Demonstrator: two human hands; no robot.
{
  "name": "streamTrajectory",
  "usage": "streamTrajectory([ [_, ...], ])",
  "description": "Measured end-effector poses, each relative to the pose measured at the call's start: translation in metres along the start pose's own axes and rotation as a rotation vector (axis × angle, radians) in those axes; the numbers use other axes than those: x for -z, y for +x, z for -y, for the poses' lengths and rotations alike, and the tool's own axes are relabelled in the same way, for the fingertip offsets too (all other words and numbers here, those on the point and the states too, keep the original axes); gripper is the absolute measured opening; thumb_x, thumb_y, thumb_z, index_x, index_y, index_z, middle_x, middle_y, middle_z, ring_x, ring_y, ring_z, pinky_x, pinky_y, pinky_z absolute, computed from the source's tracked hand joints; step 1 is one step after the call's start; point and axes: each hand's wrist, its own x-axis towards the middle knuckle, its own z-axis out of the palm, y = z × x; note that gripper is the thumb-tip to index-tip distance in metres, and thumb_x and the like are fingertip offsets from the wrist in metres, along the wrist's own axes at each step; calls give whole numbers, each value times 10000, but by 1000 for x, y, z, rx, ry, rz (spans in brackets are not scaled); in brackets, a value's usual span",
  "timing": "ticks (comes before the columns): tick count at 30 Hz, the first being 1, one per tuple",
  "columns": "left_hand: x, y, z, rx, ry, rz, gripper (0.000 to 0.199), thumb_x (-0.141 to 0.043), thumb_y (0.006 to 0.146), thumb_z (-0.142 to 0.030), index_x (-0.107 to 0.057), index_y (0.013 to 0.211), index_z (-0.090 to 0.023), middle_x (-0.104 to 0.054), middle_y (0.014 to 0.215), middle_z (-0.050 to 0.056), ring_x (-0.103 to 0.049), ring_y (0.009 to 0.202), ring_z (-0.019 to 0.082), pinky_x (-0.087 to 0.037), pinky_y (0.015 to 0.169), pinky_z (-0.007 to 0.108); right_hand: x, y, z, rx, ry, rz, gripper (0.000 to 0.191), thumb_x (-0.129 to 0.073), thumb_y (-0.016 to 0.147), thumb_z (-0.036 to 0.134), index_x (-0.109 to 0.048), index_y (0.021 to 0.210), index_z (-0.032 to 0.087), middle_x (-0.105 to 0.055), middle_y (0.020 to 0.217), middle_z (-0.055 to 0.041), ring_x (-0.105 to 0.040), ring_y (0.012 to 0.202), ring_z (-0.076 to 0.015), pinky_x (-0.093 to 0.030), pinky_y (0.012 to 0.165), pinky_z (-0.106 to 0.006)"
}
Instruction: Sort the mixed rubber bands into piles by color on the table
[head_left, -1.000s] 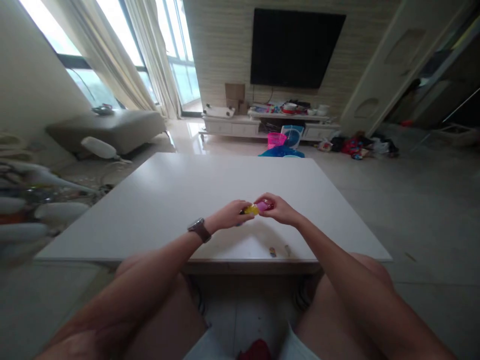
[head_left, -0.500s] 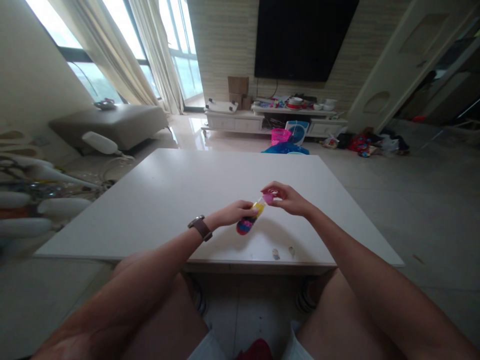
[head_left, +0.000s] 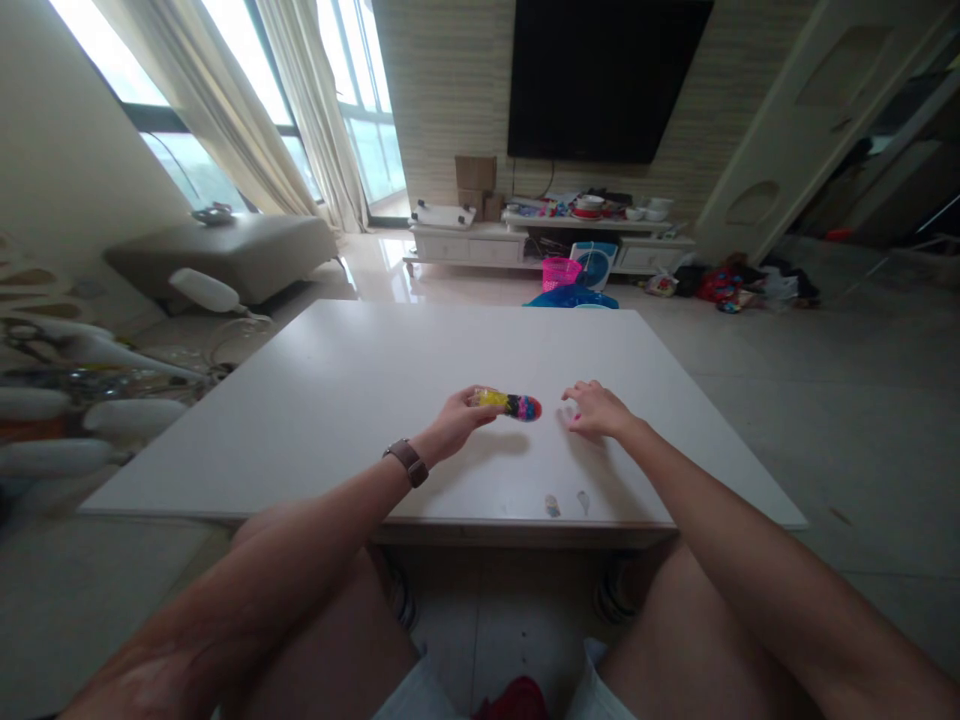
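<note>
A small clear bottle (head_left: 517,405) with yellow, black, pink, blue and red contents lies nearly level above the table, its red end pointing right. My left hand (head_left: 461,415) is closed around its left part, hiding most of that end. To the right, apart from the bottle, my right hand (head_left: 596,410) has curled fingers. A small pink piece (head_left: 577,417) shows at its thumb, mostly hidden by the hand.
The white table (head_left: 375,350) has two small flat pieces, one brownish (head_left: 552,506) and one clear (head_left: 583,502), near its front edge. Beyond it are a pink basket (head_left: 561,273) and blue plastic (head_left: 574,297). White lamp-like parts (head_left: 135,415) stand left.
My right hand has moved away to the right with the pink piece, separating from the bottle. My left hand has turned the bottle from slanted to nearly level, red end now right.
</note>
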Motion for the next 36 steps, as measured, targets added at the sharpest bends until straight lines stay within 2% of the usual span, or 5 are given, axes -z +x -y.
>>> streamTrajectory([
  [8, 3, 13, 20, -109, 88, 49, 396, -871, 625, -230, -614, 914, -147, -694, 896, 34, -653, 833, 140, -516, 808, 309, -25, 1, 77, 94, 1096, -91, 523, -742, 770, 450, -508, 1190, 243, -677, 1110, -63, -665, 938, -199, -556, 846, -394],
  [15, 9, 19, 22, -343, 410, 85, 411, -806, 696, -264, -669, 1069, -160, -720, 989, 70, -669, 958, 206, -551, 861, 367, -20, -9, 108, 374, 587, -484, 717, -661, 838, 276, -345, 1482, 285, -410, 1525, -135, -495, 1319, -294, -478, 1042, -504],
  [22, 8, 23, 20, -440, 513, 31, 322, -807, 670, -225, -682, 956, -146, -738, 941, 68, -682, 889, 201, -541, 883, 381, -12, -8, 110, 480, 277, -528, 868, -537, 901, 203, -41, 1608, 290, -165, 1663, -83, -172, 1528, -275, -229, 1232, -544],
  [33, 8, 21, 19, -415, 557, 23, 306, -775, 683, -224, -691, 970, -162, -721, 944, 53, -660, 925, 207, -558, 840, 364, -1, -8, 104, 572, 210, -392, 936, -586, 878, 232, -6, 1610, 274, -132, 1674, -80, -197, 1525, -301, -280, 1218, -531],
  [36, 8, 21, 21, -409, 565, 15, 345, -781, 678, -228, -691, 1005, -166, -724, 968, 58, -660, 950, 212, -555, 863, 375, 0, -10, 104, 492, 247, -552, 945, -561, 889, 229, 52, 1607, 270, -77, 1682, -69, -124, 1539, -310, -222, 1235, -551],
])
